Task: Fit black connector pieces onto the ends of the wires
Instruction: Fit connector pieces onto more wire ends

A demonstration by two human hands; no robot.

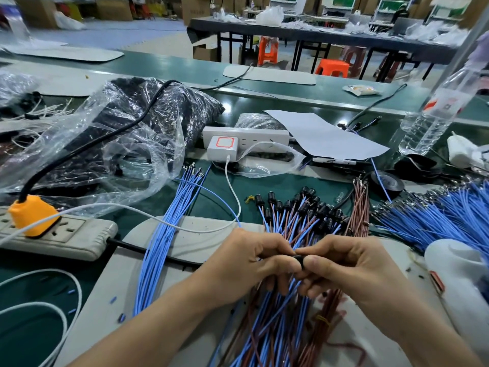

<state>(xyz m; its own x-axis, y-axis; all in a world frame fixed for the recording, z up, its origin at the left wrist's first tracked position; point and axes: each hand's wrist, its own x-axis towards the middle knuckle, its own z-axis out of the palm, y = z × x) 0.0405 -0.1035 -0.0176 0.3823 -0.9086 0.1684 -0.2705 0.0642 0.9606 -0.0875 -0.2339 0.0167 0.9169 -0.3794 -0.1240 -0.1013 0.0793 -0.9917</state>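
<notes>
A black connector piece is being pinched over the middle of the grey mat. It is being gripped from one side by the curled thumb and fingers of the left hand and from the other by those of the right hand, with the two thumbs almost touching. Which wire is being fed into it cannot be told, since the ends are being hidden by the fingers.

A loose heap of blue and brown wires is being spread across the mat under both hands. Wires already fitted with black pieces are being fanned out at the mat's far edge. Just beyond the mat's far right corner a brown bundle is being kept, and further right a wide sheaf of blue wires. A long blue bundle is being laid across the mat's left part.

Left of the mat, a grey power strip is being occupied by an orange plug. Well beyond the mat, a clear plastic bag of dark parts is being left open, with a white power strip to its right.
</notes>
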